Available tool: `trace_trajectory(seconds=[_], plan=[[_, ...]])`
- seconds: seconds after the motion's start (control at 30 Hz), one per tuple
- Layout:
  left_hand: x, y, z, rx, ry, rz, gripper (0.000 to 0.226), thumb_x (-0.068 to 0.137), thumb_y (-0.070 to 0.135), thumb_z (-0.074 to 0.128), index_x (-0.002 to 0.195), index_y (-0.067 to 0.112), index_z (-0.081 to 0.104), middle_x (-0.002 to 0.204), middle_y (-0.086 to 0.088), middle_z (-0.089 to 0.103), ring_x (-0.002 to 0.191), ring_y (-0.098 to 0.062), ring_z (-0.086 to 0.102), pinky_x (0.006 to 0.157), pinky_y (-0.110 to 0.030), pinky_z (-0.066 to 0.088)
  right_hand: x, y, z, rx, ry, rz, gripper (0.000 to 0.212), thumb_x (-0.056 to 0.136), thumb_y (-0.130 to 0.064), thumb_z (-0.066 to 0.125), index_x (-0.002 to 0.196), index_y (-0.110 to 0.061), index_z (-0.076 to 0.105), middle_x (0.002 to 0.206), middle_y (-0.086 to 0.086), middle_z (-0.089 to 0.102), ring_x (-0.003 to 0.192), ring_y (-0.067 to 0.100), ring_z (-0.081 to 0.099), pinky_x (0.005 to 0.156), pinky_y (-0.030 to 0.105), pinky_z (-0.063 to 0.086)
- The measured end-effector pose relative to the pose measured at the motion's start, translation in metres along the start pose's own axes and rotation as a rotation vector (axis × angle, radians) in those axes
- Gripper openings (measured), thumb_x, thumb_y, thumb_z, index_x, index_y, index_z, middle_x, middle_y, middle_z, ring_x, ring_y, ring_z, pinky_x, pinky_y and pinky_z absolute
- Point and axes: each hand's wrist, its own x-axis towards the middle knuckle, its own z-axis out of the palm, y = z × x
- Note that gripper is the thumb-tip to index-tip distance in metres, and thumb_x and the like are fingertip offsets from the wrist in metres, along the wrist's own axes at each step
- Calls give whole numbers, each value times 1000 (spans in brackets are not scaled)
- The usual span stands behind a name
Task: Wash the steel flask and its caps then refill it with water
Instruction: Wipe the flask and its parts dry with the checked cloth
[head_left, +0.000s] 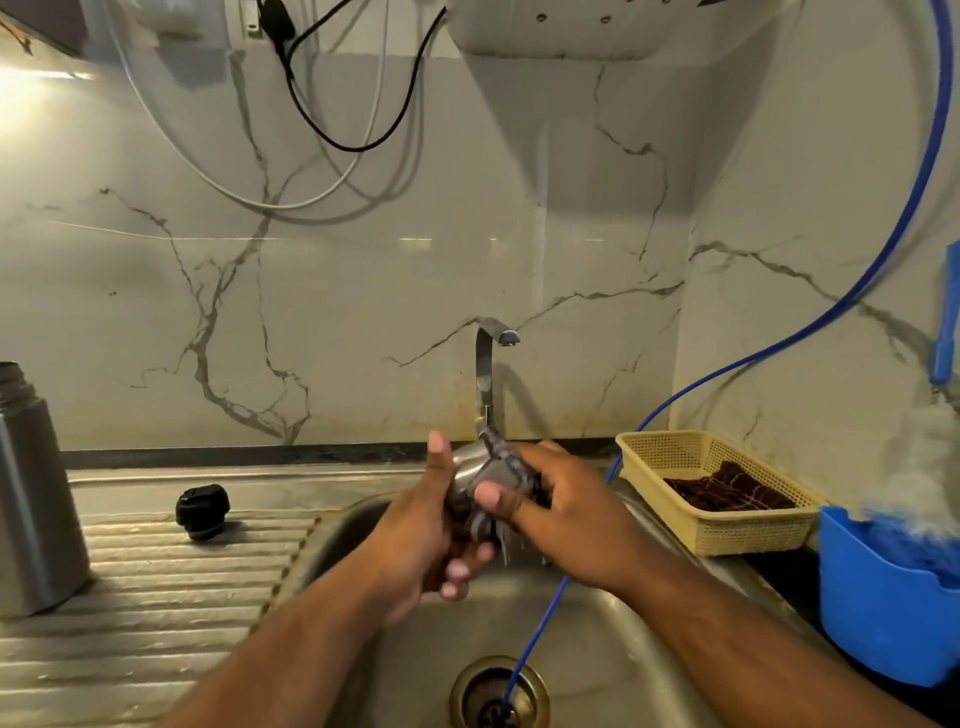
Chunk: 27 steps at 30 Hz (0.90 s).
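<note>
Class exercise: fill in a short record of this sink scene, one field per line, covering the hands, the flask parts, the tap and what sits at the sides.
left hand: holds steel cap over sink
right hand: rubs cap with grey cloth
flask: upright, open, on drainboard, far left
black cap: on drainboard, apart from flask
tap: behind hands; flow cannot be told
blue tube: runs down into drain
basket: right of sink, holds dark cloth
blue tub: far right
</note>
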Motion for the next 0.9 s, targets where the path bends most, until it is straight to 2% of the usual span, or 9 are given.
trace_trajectory(seconds=[0.07, 0.17, 0.3, 0.4, 0.47, 0.6, 0.67, 0.77, 0.9], plan=[[-2, -2, 0, 433, 69, 279, 50, 95, 71, 32, 135, 42, 42, 105, 6, 71, 78, -5, 67, 66, -20, 54, 2, -8, -3, 361, 83, 159, 34, 90, -55, 65, 107, -28, 76, 99, -7, 78, 95, 9, 73, 88, 29, 57], [4, -6, -10, 879, 68, 536, 64, 97, 56, 54, 146, 56, 14, 135, 20, 55, 120, 6, 55, 100, -18, 44, 5, -10, -5, 695, 78, 400, 41, 90, -49, 66, 105, -12, 78, 99, 9, 79, 96, 28, 76, 92, 50, 59], [10, -10, -16, 768, 126, 558, 65, 96, 42, 65, 143, 51, 22, 119, 17, 65, 103, 1, 66, 81, -17, 54, 4, -11, -6, 621, 23, 281, 44, 93, -53, 60, 110, -16, 77, 102, 6, 79, 99, 24, 75, 97, 51, 57], [6, -7, -11, 475, 112, 472, 53, 92, 52, 59, 138, 39, 37, 84, -6, 69, 62, -15, 65, 54, -29, 53, 1, -9, -4, 397, -24, 128, 45, 93, -62, 54, 123, -31, 69, 112, -9, 75, 107, 5, 70, 100, 36, 54], [3, -5, -6, 196, 69, 307, 52, 90, 63, 50, 124, 25, 54, 74, -12, 65, 53, -21, 54, 47, -33, 45, 1, -1, -5, 182, -50, 20, 49, 91, -73, 52, 129, -44, 60, 119, -14, 65, 113, 2, 62, 101, 30, 49], [3, -5, -3, 39, 19, 11, 95, 83, 87, 20, 91, 3, 65, 68, -7, 58, 51, -14, 43, 44, -23, 29, -2, 12, -3, -201, -95, -107, 55, 85, -75, 51, 133, -49, 49, 114, -15, 46, 113, 7, 48, 98, 28, 46], [3, -6, -2, 196, 69, 45, 97, 75, 94, 14, 81, 11, 63, 71, -8, 64, 52, -15, 51, 47, -26, 36, -4, 5, 2, -45, -28, -46, 47, 90, -68, 56, 127, -40, 60, 114, -14, 56, 109, 4, 57, 96, 29, 51], [2, -4, -5, 493, 205, 232, 82, 65, 98, 43, 117, 36, 56, 98, 6, 71, 73, -6, 66, 60, -18, 51, 0, -5, 3, 453, 52, 177, 38, 91, -52, 64, 116, -24, 73, 109, -3, 77, 103, 9, 72, 99, 37, 56], [5, -1, -12, 695, 134, 464, 81, 75, 58, 79, 142, 53, 34, 131, 25, 57, 115, 1, 61, 91, -14, 52, 4, -3, 4, 996, -52, 562, 52, 93, -48, 63, 119, -5, 73, 117, 21, 73, 114, 40, 68, 107, 59, 48]])
